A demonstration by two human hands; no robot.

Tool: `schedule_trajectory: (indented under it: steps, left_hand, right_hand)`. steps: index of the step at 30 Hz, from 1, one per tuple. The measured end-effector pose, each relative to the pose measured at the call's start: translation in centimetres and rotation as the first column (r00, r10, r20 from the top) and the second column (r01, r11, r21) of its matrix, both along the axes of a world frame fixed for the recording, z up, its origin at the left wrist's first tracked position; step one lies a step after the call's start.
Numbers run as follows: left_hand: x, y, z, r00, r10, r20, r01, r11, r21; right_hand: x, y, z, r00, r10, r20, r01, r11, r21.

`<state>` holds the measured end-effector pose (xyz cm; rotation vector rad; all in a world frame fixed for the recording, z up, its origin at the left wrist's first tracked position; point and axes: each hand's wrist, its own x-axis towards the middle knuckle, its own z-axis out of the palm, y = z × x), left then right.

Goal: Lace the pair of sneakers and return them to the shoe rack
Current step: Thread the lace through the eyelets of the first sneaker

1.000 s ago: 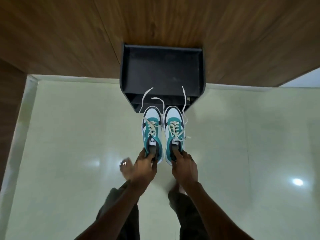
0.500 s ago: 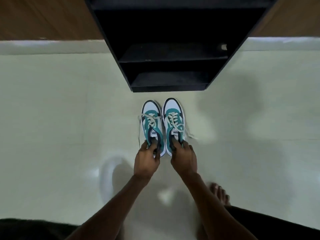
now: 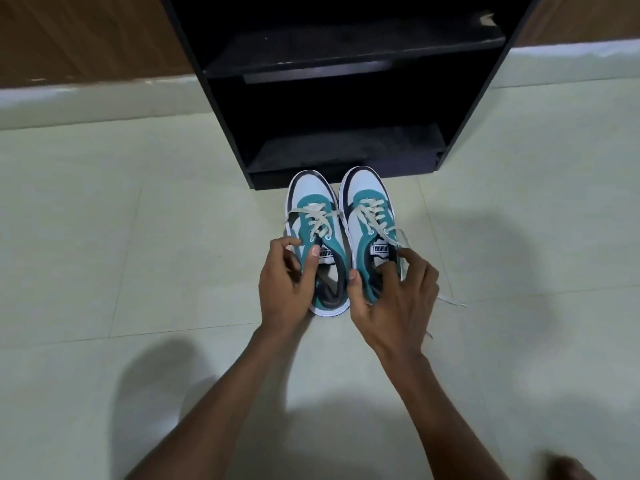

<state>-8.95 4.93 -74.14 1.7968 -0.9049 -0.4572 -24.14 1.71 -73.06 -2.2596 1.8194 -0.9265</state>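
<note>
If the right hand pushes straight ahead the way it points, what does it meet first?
Likely the black shoe rack: the right hand holds the right sneaker, whose toe nears the bottom shelf's front edge. Depth unclear.

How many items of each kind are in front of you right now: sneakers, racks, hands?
Sneakers: 2, left sneaker and right sneaker, both on the floor by the rack
Racks: 1, rack, its visible shelves bare
Hands: 2, left hand and right hand, one gripping each sneaker
Total: 5
</note>
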Motion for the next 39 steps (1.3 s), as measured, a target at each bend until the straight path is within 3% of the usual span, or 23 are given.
schedule_trajectory:
  steps: [2,5,9,12,14,16,19,21,23,24,26,28,33,36,39]
  left_hand:
    - [0.3,-0.6,0.1,0.995,0.032,-0.092,-0.034,0.999,-0.031]
    - [0.7,-1.7,0.1,0.99,0.079,-0.119,-0.086,0.995,-0.057]
    - [1.9,-4.0,0.0,1.0,0.016,0.01,-0.016,0.998,-0.054]
    - [2.9,-4.4,0.5,0.994,-0.05,0.095,0.049,0.999,0.012]
    - [3.3,-4.1,1.0,0.977,-0.079,0.196,0.069,0.996,0.055]
    - [3.5,-4.4,2.1,0.937,-0.131,0.323,0.094,0.987,0.127]
    - [2.4,-5.3,3.7,0.874,-0.159,0.46,0.018,0.955,0.296]
    - [1.5,-5.4,4.0,0.946,-0.075,0.315,-0.027,0.951,0.308]
    - [0.6,-4.9,4.4,0.994,0.053,-0.099,-0.03,0.974,0.225]
    - [0.4,-4.7,4.7,0.953,0.085,-0.29,-0.029,0.981,0.193]
    - [-0.1,-4.2,5.6,0.852,0.107,-0.513,-0.02,0.985,0.173]
    - [-0.5,-3.7,6.7,0.824,0.099,-0.558,0.007,0.983,0.185]
    - [-0.4,-3.5,8.1,0.895,0.085,-0.439,0.075,0.939,0.334]
    - [-0.9,-3.1,8.4,0.826,0.051,-0.561,0.057,0.983,0.174]
    - [-1.1,-2.7,8.0,0.705,0.069,-0.706,-0.12,0.993,-0.022]
  right_hand:
    - [0.9,-1.0,1.7,0.999,0.006,0.032,-0.003,0.996,-0.084]
    - [2.6,-3.6,3.7,0.979,0.201,-0.021,-0.202,0.971,-0.125]
    - [4.9,-7.1,5.2,0.927,0.376,-0.01,-0.361,0.897,0.256]
    - [5.7,-8.6,5.4,0.926,0.377,-0.032,-0.334,0.854,0.4]
    - [5.7,-9.0,5.0,0.94,0.331,0.083,-0.334,0.839,0.43]
    - [5.6,-9.0,4.7,0.93,0.218,0.295,-0.333,0.839,0.43]
    - [5.4,-8.7,5.0,0.833,0.087,0.547,-0.395,0.785,0.477]
    - [5.3,-8.9,5.5,0.718,-0.026,0.696,-0.479,0.707,0.52]
    - [4.8,-9.0,6.2,0.604,-0.131,0.786,-0.538,0.661,0.523]
    - [4.6,-9.0,6.5,0.557,-0.173,0.813,-0.558,0.647,0.52]
    - [4.2,-8.6,7.2,0.503,-0.205,0.839,-0.59,0.628,0.507]
    - [3.8,-7.8,8.1,0.479,-0.203,0.854,-0.617,0.614,0.492]
    - [2.5,-6.8,9.1,0.414,-0.242,0.877,-0.671,0.57,0.474]
    - [2.1,-7.2,10.1,0.343,-0.278,0.897,-0.725,0.529,0.441]
    - [2.2,-7.4,11.0,0.36,-0.258,0.896,-0.696,0.565,0.443]
